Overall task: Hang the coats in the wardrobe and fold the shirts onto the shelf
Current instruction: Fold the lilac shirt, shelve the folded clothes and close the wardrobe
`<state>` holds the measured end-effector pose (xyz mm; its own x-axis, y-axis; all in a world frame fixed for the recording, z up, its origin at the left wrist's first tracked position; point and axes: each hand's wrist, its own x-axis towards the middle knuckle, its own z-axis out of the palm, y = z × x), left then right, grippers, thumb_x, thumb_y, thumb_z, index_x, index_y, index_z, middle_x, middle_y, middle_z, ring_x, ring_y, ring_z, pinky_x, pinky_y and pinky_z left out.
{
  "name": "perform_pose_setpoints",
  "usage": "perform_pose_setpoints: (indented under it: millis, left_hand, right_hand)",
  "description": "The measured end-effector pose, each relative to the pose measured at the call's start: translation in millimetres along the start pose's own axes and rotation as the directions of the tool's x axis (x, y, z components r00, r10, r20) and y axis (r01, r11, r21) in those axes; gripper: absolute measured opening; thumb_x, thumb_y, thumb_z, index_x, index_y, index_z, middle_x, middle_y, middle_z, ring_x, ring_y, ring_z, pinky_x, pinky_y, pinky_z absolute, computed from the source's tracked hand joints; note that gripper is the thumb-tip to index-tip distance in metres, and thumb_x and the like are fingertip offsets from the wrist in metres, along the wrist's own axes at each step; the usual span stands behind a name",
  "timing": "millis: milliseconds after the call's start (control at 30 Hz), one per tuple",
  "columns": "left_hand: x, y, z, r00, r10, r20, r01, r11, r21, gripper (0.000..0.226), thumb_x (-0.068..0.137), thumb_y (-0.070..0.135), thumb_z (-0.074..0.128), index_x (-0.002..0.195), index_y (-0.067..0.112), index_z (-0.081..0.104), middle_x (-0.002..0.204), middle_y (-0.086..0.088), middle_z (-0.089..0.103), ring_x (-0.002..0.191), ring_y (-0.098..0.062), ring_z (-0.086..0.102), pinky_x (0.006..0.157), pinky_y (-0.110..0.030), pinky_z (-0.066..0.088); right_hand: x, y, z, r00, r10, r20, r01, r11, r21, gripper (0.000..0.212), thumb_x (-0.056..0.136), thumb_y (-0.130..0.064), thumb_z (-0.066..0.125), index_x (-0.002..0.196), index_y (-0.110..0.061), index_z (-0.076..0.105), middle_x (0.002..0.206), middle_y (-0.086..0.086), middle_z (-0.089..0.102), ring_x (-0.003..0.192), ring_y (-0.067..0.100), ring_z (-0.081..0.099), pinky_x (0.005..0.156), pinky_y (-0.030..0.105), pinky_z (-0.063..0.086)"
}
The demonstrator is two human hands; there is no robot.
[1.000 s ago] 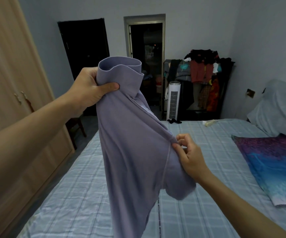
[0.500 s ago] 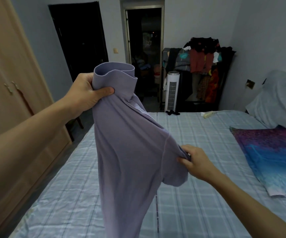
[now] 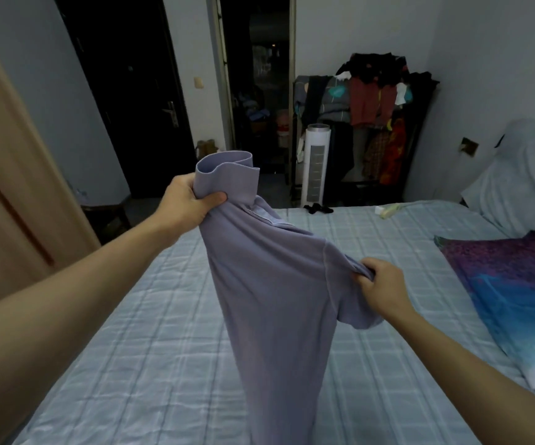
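A lavender short-sleeved shirt (image 3: 272,300) hangs in the air above the bed, its body dropping out of the bottom of the view. My left hand (image 3: 185,203) is shut on its collar at the upper left. My right hand (image 3: 381,284) pinches the shoulder seam by the right sleeve, lower and to the right. The shirt is stretched slantwise between the two hands. The wooden wardrobe (image 3: 6,194) stands closed along the left edge.
A bed with a pale blue checked cover (image 3: 150,348) fills the foreground. A purple-and-blue cloth (image 3: 516,297) lies at its right, a grey covered pillow (image 3: 529,178) behind. At the back stand a white tower fan (image 3: 316,165), a loaded clothes rack (image 3: 375,101), a dark door and an open doorway.
My view has tilted down, so the shirt and hands sit lower in the frame. My right hand has moved right and shifted from the sleeve seam to a firmer pinch at the shoulder.
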<state>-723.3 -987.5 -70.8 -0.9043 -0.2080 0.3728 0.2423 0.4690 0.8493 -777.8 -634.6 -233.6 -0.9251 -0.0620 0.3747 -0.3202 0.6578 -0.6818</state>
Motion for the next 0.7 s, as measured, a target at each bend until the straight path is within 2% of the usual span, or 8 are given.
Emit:
perform_pose_setpoints:
  millis: [100, 200, 267, 333, 500, 600, 700]
  left_hand:
    - [44, -13, 18, 0.998, -0.005, -0.062, 0.002, 0.999, -0.055, 0.034, 0.086, 0.018, 0.075, 0.119, 0.014, 0.064, 0.102, 0.007, 0.069, 0.093, -0.008, 0.067, 0.073, -0.026, 0.057]
    - [69, -12, 24, 0.992, 0.011, -0.122, -0.026, 0.992, -0.124, 0.033, 0.086, 0.015, 0.076, 0.116, 0.015, 0.064, 0.097, 0.013, 0.068, 0.084, 0.004, 0.068, 0.062, -0.014, 0.054]
    - [73, -4, 22, 0.989, 0.049, -0.141, -0.071, 0.986, -0.151, 0.036, 0.085, 0.011, 0.075, 0.118, 0.013, 0.062, 0.101, 0.012, 0.067, 0.084, 0.007, 0.067, 0.067, -0.012, 0.053]
    - [69, 8, 17, 0.986, 0.079, -0.147, -0.105, 0.978, -0.178, 0.041, 0.085, 0.009, 0.075, 0.124, 0.009, 0.060, 0.106, 0.008, 0.068, 0.089, 0.004, 0.068, 0.073, -0.015, 0.053]
    - [21, 48, 6, 0.990, 0.117, -0.081, -0.129, 0.977, -0.171, 0.054, 0.085, 0.004, 0.072, 0.135, 0.005, 0.051, 0.128, -0.010, 0.062, 0.110, -0.015, 0.063, 0.090, -0.027, 0.053]
    - [-30, 64, -2, 0.994, 0.106, 0.028, -0.100, 0.981, -0.167, 0.054, 0.085, 0.001, 0.070, 0.136, 0.007, 0.051, 0.126, -0.009, 0.063, 0.103, -0.006, 0.066, 0.083, -0.022, 0.055]
    - [-95, 60, -4, 0.988, 0.051, 0.149, -0.028, 0.989, -0.147, 0.052, 0.083, 0.007, 0.073, 0.130, 0.021, 0.057, 0.122, 0.002, 0.068, 0.108, -0.008, 0.066, 0.084, -0.024, 0.057]
  right_hand:
    - [43, 2, 7, 0.993, 0.005, -0.117, -0.005, 1.000, 0.005, 0.015, 0.077, 0.006, 0.062, 0.068, -0.005, 0.062, 0.060, 0.008, 0.058, 0.058, 0.024, 0.052, 0.050, 0.017, 0.033]
    - [79, -3, -1, 0.970, -0.059, -0.235, 0.056, 0.998, -0.020, 0.014, 0.076, 0.008, 0.061, 0.071, -0.005, 0.063, 0.063, 0.005, 0.055, 0.061, 0.023, 0.050, 0.056, 0.028, 0.029]
    - [92, -7, -13, 0.950, -0.117, -0.289, 0.112, 0.993, -0.032, 0.013, 0.075, 0.008, 0.060, 0.075, -0.004, 0.065, 0.068, 0.006, 0.058, 0.065, 0.025, 0.053, 0.059, 0.031, 0.033]
    - [97, -11, -28, 0.935, -0.158, -0.316, 0.156, 0.987, -0.033, 0.016, 0.076, 0.005, 0.057, 0.082, -0.005, 0.068, 0.074, 0.010, 0.063, 0.070, 0.025, 0.055, 0.061, 0.033, 0.040]
    - [67, -25, -67, 0.931, -0.180, -0.316, 0.179, 0.983, -0.032, 0.021, 0.078, 0.005, 0.056, 0.088, -0.006, 0.070, 0.083, 0.010, 0.066, 0.076, 0.022, 0.057, 0.066, 0.028, 0.038]
    - [26, -28, -89, 0.936, -0.228, -0.269, 0.219, 0.974, -0.064, 0.020, 0.078, 0.009, 0.057, 0.084, -0.005, 0.069, 0.078, 0.007, 0.064, 0.072, 0.023, 0.055, 0.063, 0.027, 0.035]
    - [-31, -13, -96, 0.957, -0.250, -0.150, 0.236, 0.966, -0.102, 0.018, 0.079, 0.011, 0.060, 0.085, -0.003, 0.069, 0.080, 0.010, 0.066, 0.073, 0.023, 0.056, 0.067, 0.027, 0.037]
